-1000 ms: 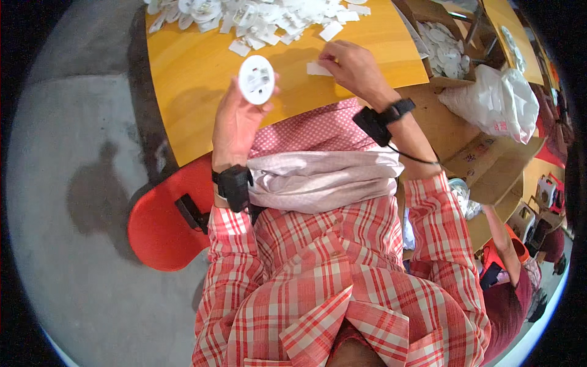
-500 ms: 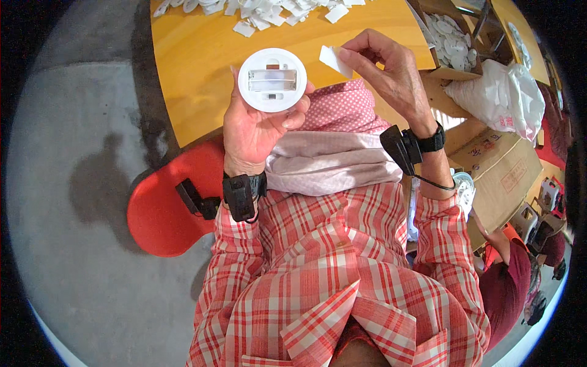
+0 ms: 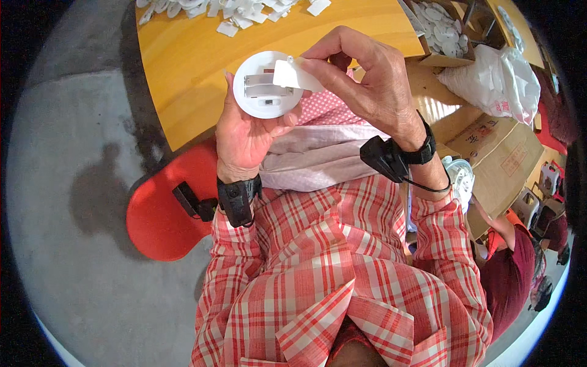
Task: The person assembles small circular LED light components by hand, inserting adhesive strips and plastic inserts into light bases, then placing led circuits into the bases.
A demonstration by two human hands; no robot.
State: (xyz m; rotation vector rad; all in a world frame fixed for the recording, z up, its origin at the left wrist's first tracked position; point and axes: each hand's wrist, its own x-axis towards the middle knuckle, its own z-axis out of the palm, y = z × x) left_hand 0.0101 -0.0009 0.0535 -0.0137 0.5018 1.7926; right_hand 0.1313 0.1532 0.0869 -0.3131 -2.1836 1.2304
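Observation:
My left hand (image 3: 247, 137) holds a round white plastic housing (image 3: 251, 105) from below, its fingers curled round the rim. An uncovered battery compartment (image 3: 258, 81) and a small dark switch (image 3: 269, 103) face up on it. Between thumb and forefinger, my right hand (image 3: 361, 79) pinches a small white battery cover (image 3: 288, 76). This cover overlaps the right part of the compartment; whether it touches the housing I cannot tell.
A yellow table (image 3: 202, 67) carries a pile of white plastic pieces (image 3: 235, 13). To the right are a box of white parts (image 3: 437, 30), a white plastic bag (image 3: 498, 79) and a cardboard carton (image 3: 498, 150). Another person's maroon sleeve (image 3: 513, 275) shows at lower right.
My right hand has moved left, bringing the cover from beside the housing to over its battery compartment. The left hand still holds the housing, slightly shifted.

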